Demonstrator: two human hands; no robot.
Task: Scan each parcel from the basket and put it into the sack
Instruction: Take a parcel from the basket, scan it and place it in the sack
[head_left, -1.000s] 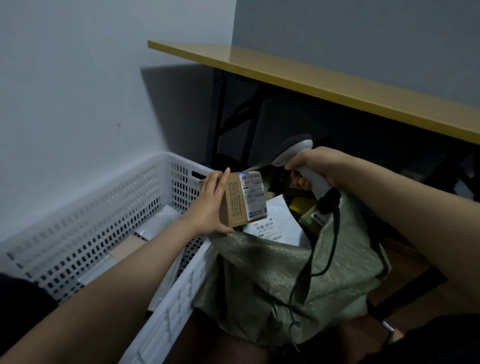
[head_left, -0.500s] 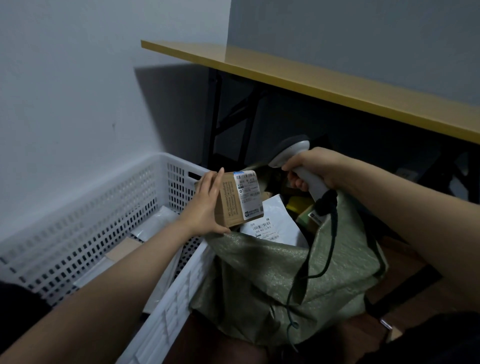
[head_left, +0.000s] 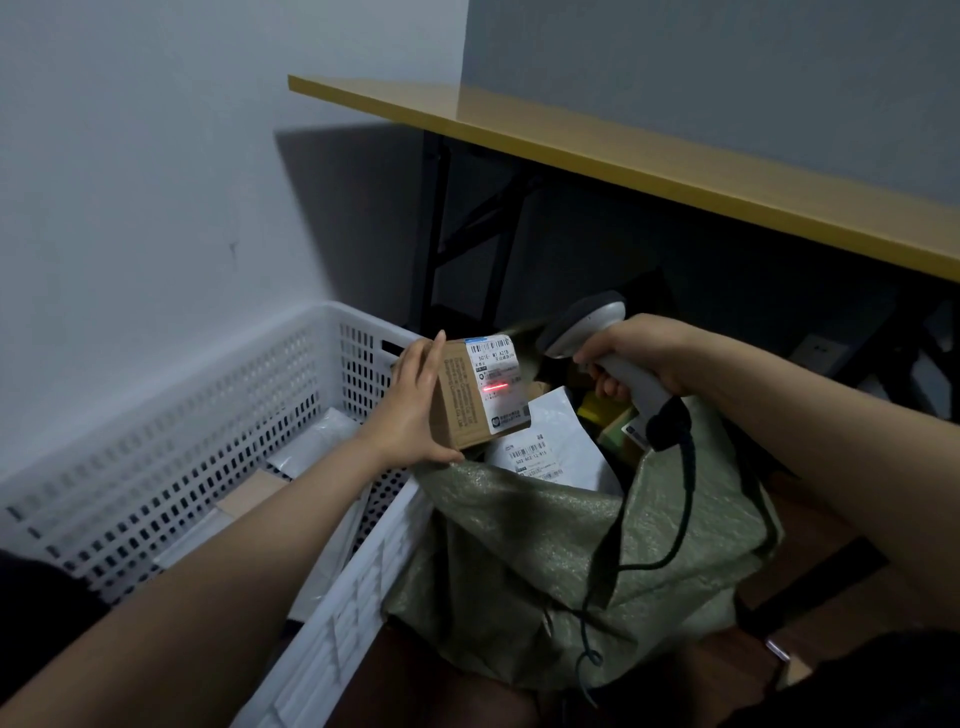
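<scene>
Both hands busy. Left hand (head_left: 410, 410) grips small cardboard box (head_left: 467, 400) — thumb under, fingers flat on far side — held above sack (head_left: 571, 545) mouth. Right hand (head_left: 644, 353) wraps scanner (head_left: 597, 343) handle, fingers curled; red line on box label. Basket (head_left: 171, 441) at left holds more parcels, probably flat mailers — too dim.

1. My left grip (head_left: 410, 410) covers the box's (head_left: 460, 410) far-left face.
2. The label's (head_left: 501, 384) fine print is too small to read.
3. My right grip (head_left: 641, 353) hides the scanner's (head_left: 582, 327) trigger.
4. Below that grip, the dim parcels (head_left: 608, 421) in the sack (head_left: 545, 545) are half covered.
5. My left forearm covers part of the flat parcels (head_left: 311, 452) in the basket (head_left: 208, 415).
6. The cable's (head_left: 692, 483) lower end is lost in darkness.
</scene>
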